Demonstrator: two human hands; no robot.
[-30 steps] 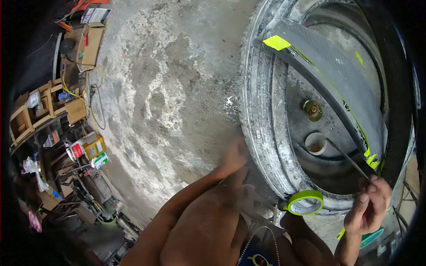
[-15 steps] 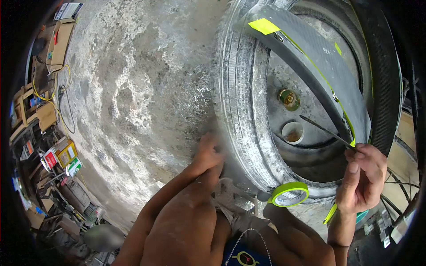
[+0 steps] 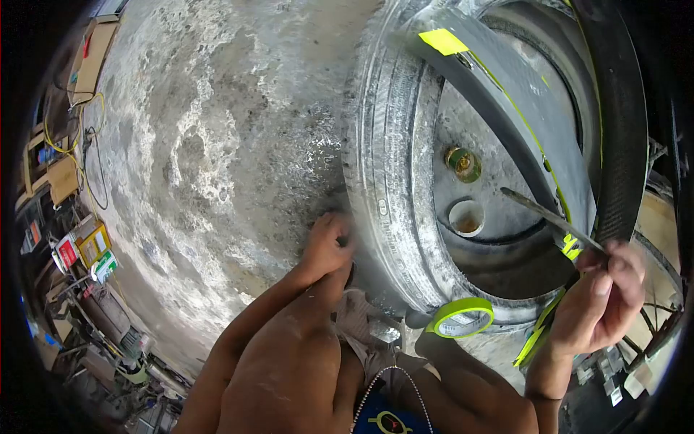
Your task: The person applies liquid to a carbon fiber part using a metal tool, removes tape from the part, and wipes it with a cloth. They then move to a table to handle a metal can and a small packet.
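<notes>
My right hand (image 3: 598, 298) pinches a thin, flat grey stick-like tool (image 3: 546, 211) between thumb and fingers. Its free tip points up and left, above the inside of a dusty tyre (image 3: 394, 181). Across the tyre lies a long curved grey panel (image 3: 538, 108) with a yellow-green edge line and a bright tape patch (image 3: 443, 41) at its far end. Against my bent leg, left of the tyre, rests my left hand (image 3: 329, 242) with curled fingers; what they hold, if anything, is hidden. A yellow-green tape roll (image 3: 438, 322) sits by the tyre's near edge, close to my knee.
Inside the tyre ring stand a small can (image 3: 463, 165) and a white cup (image 3: 466, 218). A black textured curved part (image 3: 623, 137) rises at the right. Cartons, tins (image 3: 92, 246) and a yellow cable (image 3: 87, 155) lie along the left of the stained concrete floor (image 3: 217, 145).
My right hand has moved a little right and down with the tool, its fingers slightly blurred. My left hand stays at my leg. The whole view has shifted slightly.
</notes>
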